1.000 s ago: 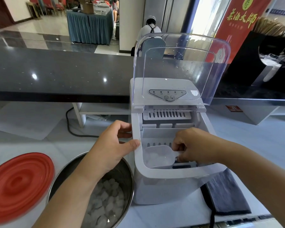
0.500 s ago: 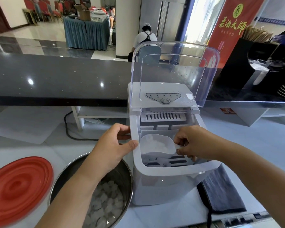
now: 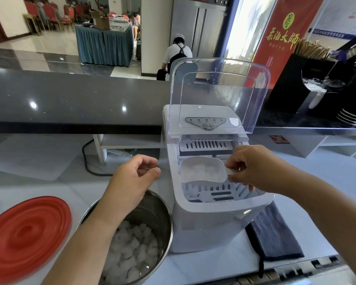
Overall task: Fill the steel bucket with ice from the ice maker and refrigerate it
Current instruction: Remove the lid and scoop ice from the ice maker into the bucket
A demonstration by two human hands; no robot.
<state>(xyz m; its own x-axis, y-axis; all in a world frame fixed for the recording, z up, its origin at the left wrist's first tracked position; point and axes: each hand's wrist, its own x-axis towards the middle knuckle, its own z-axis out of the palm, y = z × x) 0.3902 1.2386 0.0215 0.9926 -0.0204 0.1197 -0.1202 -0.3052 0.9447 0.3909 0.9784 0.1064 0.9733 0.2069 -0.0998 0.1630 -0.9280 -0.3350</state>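
A white ice maker (image 3: 210, 225) stands in the middle of the counter with its clear lid (image 3: 220, 93) tipped up. My right hand (image 3: 253, 169) pinches the handle of a translucent scoop (image 3: 201, 169) holding ice, lifted above the maker's slotted basket (image 3: 218, 193). My left hand (image 3: 136, 177) hovers just left of the maker with its fingers loosely curled and nothing in it. Below that hand, left of the maker, sits the steel bucket (image 3: 156, 212), with several ice cubes (image 3: 132, 251) in its bottom.
A red round lid (image 3: 27, 231) lies at the near left. A dark cloth (image 3: 275, 233) lies under the maker's right side. A black cable (image 3: 86, 159) runs behind. A dark raised counter (image 3: 70, 103) crosses the back, where a person sits beyond.
My right hand has lifted the scoop with ice out of the basket. My left hand has let go of the maker's left rim and drawn slightly away.
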